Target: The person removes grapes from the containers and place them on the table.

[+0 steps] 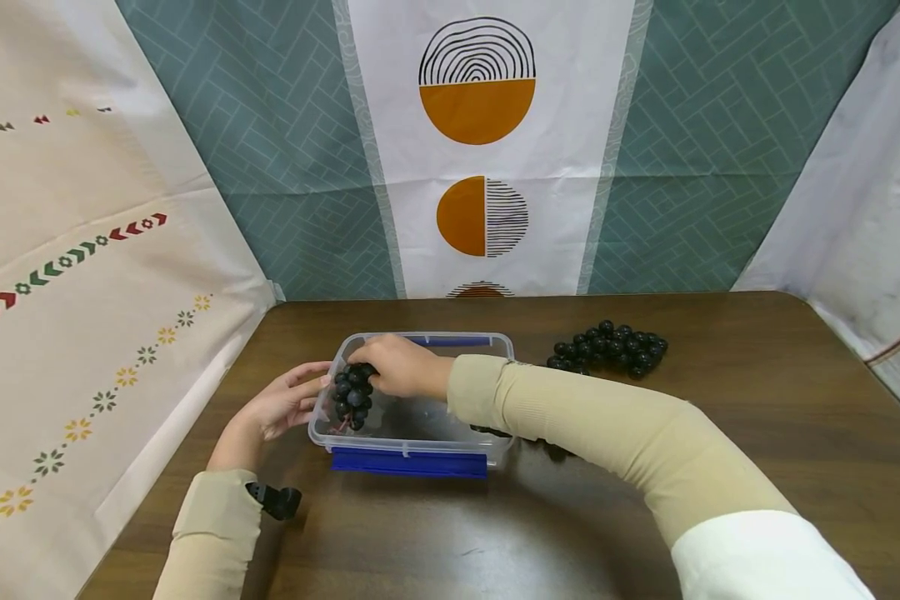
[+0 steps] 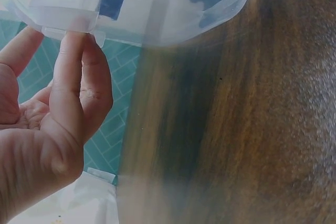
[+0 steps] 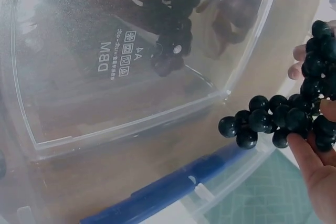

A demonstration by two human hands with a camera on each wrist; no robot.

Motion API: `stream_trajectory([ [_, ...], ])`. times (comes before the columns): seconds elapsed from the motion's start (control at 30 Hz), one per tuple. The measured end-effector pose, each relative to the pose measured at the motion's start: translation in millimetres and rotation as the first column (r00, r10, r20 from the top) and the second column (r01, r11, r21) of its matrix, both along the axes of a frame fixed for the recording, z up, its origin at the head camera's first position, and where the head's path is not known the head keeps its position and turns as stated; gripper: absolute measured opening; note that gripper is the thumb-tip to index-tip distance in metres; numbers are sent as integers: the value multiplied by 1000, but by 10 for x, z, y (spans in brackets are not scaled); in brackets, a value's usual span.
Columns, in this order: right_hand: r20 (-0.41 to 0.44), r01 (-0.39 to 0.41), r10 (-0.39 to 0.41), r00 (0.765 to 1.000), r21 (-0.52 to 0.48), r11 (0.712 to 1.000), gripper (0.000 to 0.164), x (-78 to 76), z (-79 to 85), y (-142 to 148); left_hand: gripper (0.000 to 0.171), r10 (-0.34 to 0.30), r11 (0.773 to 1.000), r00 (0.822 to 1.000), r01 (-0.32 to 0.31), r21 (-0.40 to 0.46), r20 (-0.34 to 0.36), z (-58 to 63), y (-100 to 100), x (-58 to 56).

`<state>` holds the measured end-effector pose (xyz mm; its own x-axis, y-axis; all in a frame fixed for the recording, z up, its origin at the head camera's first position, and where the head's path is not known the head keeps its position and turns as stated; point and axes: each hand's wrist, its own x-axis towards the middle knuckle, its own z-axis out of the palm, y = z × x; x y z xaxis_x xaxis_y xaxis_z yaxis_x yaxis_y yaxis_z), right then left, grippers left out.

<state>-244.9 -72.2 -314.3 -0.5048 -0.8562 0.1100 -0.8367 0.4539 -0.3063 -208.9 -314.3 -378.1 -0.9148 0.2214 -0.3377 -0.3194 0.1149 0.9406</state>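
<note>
A clear plastic container [image 1: 420, 427] with blue clips stands on the wooden table. My right hand [image 1: 405, 367] reaches into its left end and grips a bunch of black grapes [image 1: 353, 396]. In the right wrist view the grapes [image 3: 260, 120] hang by the container's wall, fingers and thumb around their upper part. My left hand [image 1: 291, 400] holds the container's left end. The left wrist view shows the left hand's fingertips [image 2: 76, 40] against a clear clip on that end. Printed marks show on the container's floor [image 3: 68, 98].
Another bunch of black grapes [image 1: 607, 346] lies on the table [image 1: 750, 392] behind my right forearm. Dark round shapes [image 1: 555, 451] peek out below that forearm, mostly hidden. A patterned cloth [image 1: 270, 150] hangs behind the table, with pale cloth [image 1: 105, 333] at the left.
</note>
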Motion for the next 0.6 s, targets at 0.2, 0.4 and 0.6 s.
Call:
stream_trajectory([
  [0.2, 25, -10, 10, 1000, -14, 1000, 35, 11, 33, 39, 38, -6, 1000, 1000, 6, -6, -2, 7, 14, -18],
  [0.4, 83, 12, -9, 997, -32, 999, 38, 4, 40, 87, 46, -9, 1000, 1000, 9, -24, -3, 28, 20, -15],
  [0.6, 114, 54, -50, 992, -38, 998, 39, 12, 88, 135, 45, 0, 1000, 1000, 0, -7, 1, 22, 17, 2],
])
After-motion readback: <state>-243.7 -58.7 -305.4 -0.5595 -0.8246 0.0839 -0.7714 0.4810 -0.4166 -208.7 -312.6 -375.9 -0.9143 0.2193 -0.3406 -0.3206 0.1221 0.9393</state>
